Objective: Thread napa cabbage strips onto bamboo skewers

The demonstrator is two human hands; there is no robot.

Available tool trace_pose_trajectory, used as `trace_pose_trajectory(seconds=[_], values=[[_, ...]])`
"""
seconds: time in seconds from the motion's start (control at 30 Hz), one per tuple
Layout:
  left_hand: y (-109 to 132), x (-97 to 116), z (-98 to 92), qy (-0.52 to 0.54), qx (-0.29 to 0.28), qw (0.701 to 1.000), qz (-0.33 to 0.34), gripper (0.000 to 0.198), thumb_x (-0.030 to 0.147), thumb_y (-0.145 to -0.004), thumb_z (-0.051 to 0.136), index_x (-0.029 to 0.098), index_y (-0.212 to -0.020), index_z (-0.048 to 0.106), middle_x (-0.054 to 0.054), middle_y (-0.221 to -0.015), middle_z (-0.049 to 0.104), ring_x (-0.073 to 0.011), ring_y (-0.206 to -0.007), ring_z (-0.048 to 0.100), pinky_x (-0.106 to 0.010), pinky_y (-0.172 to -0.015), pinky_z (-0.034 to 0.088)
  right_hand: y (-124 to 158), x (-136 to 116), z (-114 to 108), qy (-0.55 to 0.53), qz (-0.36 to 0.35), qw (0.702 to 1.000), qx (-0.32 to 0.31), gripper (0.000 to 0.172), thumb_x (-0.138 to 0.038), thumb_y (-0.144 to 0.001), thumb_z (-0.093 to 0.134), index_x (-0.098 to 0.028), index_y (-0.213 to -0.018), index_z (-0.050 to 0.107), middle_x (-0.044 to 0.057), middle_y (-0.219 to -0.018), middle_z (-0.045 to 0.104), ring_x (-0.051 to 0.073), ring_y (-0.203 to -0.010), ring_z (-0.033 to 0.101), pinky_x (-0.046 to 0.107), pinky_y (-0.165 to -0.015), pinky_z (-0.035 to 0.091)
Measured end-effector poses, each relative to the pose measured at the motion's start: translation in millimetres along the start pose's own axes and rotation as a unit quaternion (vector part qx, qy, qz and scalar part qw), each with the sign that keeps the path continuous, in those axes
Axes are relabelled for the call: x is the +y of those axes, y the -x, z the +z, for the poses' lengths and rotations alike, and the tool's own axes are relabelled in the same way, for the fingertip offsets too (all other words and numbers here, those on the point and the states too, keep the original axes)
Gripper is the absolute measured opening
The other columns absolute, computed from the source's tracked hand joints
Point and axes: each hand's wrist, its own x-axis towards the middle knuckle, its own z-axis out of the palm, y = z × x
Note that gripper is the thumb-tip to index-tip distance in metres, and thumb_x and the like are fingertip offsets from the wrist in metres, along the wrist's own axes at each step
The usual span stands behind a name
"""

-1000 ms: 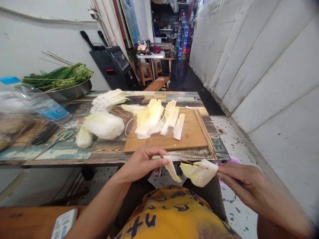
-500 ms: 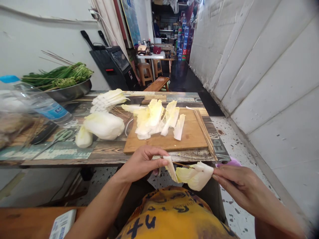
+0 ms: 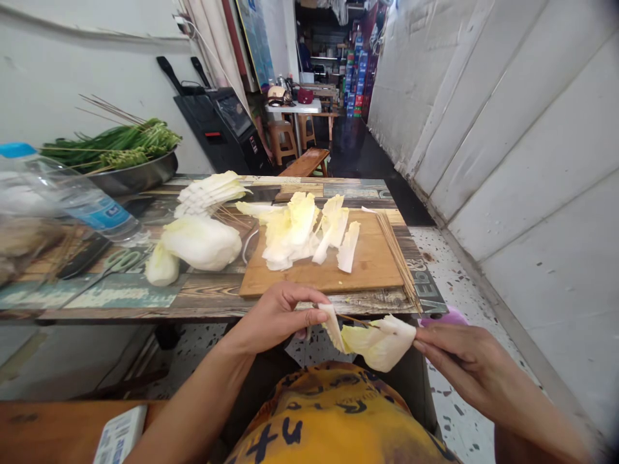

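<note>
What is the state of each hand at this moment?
Left hand: closed, holding a narrow cabbage piece.
Right hand: closed, pinching a cabbage leaf at its white end.

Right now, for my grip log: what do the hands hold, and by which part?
Left hand: cabbage piece, near its upper end. Right hand: cabbage leaf, by its white end. Skewer hold unclear.

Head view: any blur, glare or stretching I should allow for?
Head view: yellow-white cabbage leaves on the rectangular brown wooden board look nearly washed out; the blue-capped clear plastic bottle looks stretched; the bare right forearm blurs toward the elbow.
</note>
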Motion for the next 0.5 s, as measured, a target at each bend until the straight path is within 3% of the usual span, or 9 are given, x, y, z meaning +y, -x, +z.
trace_pose_trajectory(seconds=[0.5], values=[[0.8, 1.8, -0.2, -0.030, -0.011, 0.999, 0.020, 0.023, 0.037, -0.075, 0.070, 0.015, -0.080, 0.074, -0.006, -0.077, 0.070, -0.0166, -0.073, 0.062, -0.023, -0.060, 0.048, 0.2, -3.5, 0.2, -0.002, 0.020, 1.000, -0.012, 0.025, -0.016, -0.093, 0.046, -0.023, -0.103, 0.067, 0.004, -0.078, 0.070, 0.016, -0.070, 0.065, 0.024, -0.058, 0.048]])
